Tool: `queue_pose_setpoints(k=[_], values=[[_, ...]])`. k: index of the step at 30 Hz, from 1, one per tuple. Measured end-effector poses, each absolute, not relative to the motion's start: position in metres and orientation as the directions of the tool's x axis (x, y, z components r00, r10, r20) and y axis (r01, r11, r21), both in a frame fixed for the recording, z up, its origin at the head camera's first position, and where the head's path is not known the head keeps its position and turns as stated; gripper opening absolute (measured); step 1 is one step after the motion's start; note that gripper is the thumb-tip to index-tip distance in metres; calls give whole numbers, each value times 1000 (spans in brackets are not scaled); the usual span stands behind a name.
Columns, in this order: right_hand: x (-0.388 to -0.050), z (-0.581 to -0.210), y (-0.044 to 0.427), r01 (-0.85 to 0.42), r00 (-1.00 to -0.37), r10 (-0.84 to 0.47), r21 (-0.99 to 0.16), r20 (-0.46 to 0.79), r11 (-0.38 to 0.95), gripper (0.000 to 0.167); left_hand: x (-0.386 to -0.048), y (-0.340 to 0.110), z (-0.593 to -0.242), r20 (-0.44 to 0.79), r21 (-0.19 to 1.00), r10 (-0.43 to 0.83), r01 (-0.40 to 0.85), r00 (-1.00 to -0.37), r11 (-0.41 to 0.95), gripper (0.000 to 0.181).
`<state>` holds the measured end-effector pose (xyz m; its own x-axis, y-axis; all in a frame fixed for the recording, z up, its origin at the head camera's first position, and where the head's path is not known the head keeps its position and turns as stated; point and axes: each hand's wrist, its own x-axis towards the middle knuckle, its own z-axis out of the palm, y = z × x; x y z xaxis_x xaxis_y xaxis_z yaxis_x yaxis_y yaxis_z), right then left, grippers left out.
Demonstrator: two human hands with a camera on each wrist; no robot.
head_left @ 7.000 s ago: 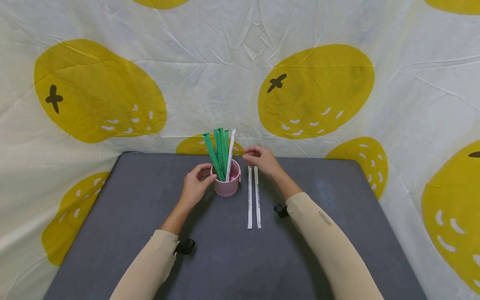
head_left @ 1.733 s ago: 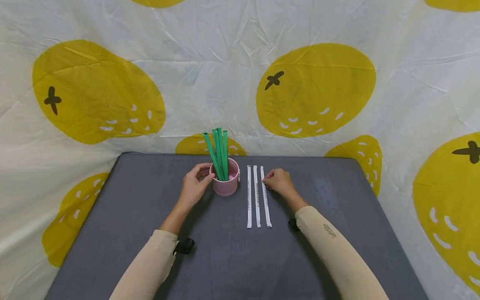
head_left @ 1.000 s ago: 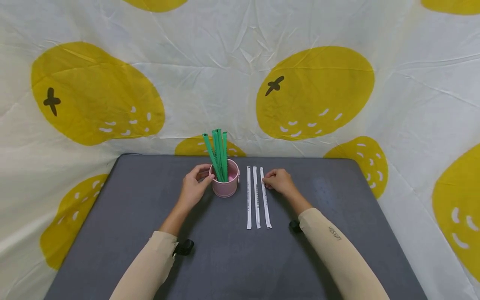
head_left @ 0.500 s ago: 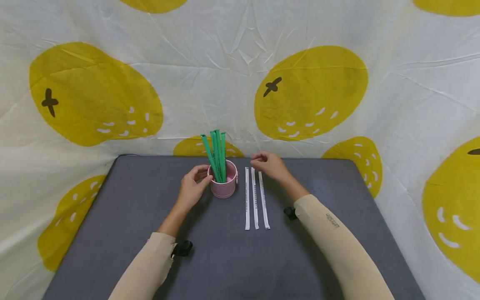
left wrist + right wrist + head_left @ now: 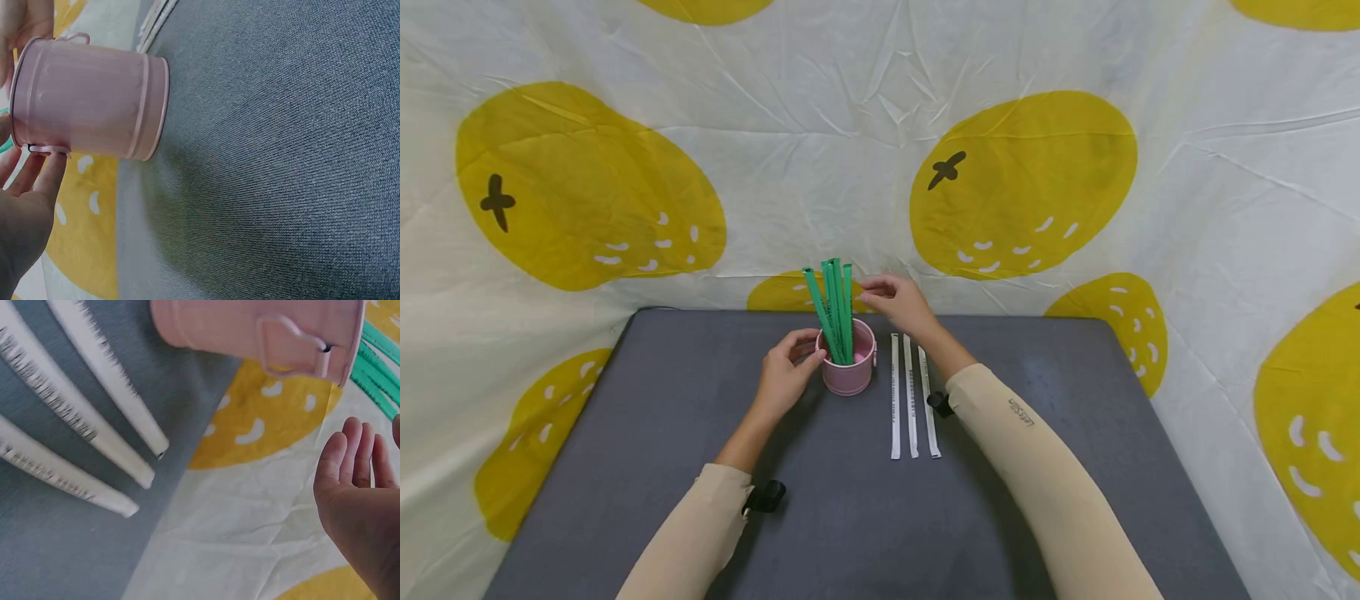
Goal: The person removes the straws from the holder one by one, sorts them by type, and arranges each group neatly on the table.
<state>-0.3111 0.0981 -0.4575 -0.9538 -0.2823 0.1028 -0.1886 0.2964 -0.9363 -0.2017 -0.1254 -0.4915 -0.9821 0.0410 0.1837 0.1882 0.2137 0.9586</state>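
Head cam's got the left hand (image 5: 784, 377) gripping the bucket (image 5: 847, 381) near the far edge of the table (image 5: 647, 433), green sticks (image 5: 838, 304) standing in it. Right hand (image 5: 904, 305) is relaxed and free, just beside the sticks. 3 white sticks (image 5: 912, 398) lie between the bucket and the table's right edge, closer to the bucket.

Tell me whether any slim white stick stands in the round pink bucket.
No, only slim green sticks show in the round pink bucket, and three slim white sticks lie on the dark grey table.
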Motion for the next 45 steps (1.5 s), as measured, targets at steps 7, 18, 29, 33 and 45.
queue_pose_setpoints(k=[7,18,29,33,45], values=[[-316,-445,79,-136,-961,-272,-931,41,338,36,-199,-124,-486,191,956,39,195,-981,217,41],[-315,-442,70,-88,-970,-241,-955,18,284,28,-198,-123,-485,177,959,44,182,-983,218,41],[-316,-429,86,-171,-970,-209,-958,123,231,25,-200,-121,-484,160,958,40,165,-986,234,40],[-315,-417,98,-174,-971,-195,-970,140,169,25,-200,-121,-484,161,955,41,166,-986,247,41],[-313,-375,143,-231,-967,-80,-963,243,-141,8,-217,-128,-516,188,960,19,187,-982,208,42]])
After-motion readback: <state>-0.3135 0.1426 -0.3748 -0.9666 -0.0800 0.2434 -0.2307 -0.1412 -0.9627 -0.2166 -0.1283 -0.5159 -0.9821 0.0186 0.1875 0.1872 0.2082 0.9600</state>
